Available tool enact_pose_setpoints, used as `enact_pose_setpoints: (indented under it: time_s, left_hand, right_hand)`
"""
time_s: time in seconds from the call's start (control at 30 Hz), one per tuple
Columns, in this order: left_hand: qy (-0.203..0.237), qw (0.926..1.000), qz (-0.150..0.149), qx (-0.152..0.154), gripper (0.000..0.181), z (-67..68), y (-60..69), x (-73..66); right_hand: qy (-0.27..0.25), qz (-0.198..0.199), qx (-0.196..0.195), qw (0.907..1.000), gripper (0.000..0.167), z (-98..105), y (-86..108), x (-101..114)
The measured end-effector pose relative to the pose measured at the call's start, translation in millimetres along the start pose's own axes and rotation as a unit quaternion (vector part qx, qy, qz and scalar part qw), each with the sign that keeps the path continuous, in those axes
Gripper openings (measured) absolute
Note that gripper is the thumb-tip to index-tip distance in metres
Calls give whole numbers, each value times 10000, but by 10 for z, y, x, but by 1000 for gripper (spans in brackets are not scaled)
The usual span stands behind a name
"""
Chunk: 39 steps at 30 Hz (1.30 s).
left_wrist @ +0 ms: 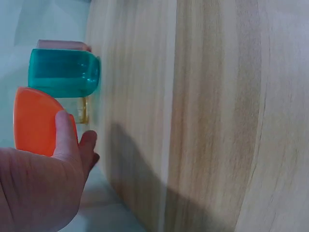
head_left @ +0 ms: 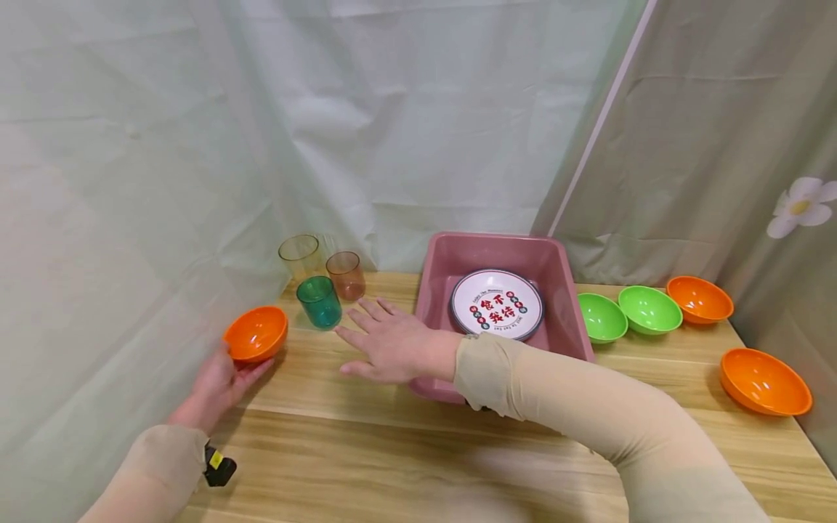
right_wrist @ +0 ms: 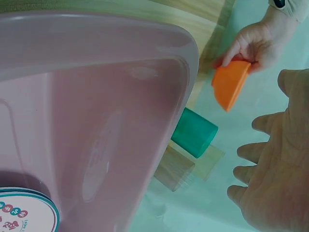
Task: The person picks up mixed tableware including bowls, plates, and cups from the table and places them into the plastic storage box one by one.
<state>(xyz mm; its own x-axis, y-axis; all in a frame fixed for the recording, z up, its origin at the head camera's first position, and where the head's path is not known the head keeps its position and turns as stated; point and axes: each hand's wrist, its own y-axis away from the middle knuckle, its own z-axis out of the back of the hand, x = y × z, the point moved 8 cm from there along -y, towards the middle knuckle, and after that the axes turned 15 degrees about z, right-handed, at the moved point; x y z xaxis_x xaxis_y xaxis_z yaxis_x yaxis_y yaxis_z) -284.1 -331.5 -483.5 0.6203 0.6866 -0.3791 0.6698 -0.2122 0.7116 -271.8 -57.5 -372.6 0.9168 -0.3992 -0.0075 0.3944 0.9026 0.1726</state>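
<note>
Soft glare whitens the bright head view's tabletop, while the dimmer left wrist view carries a broad shadow.

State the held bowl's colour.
The bowl in the left hand is orange, seen best in the head view.

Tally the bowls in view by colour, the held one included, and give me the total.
Orange bowls: 3, counting the one in the left grip
Green bowls: 2
Total: 5 bowls
</note>
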Motion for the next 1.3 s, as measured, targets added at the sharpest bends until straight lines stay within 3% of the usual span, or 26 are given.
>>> enact_pose_setpoints:
  time_s: [0.3, 0.5, 0.8, 0.97, 1.3]
  left_hand:
    - [-596, 9973, -436, -15, 65, -144, 141, -63]
    - [-1342, 9871, -792, 365, 66, -399, 264, -84]
    - [-1652, 9784, -818, 932, 71, -842, 442, -43]
    - [-1890, 9733, -750, 1064, 72, -1114, 458, 69]
    - [-2847, 9511, -797, 892, 68, -1643, 374, 422]
  right_hand:
    - [-38, 26, -219, 9998, 73, 28, 125, -34]
    - [-65, -25, -443, 9990, 74, 99, 294, -99]
    - [-5, -208, -569, 9982, 72, 156, 530, -249]
    - [-104, -303, -593, 9977, 73, 135, 683, -323]
    - [-421, -624, -754, 9943, 71, 61, 1218, -521]
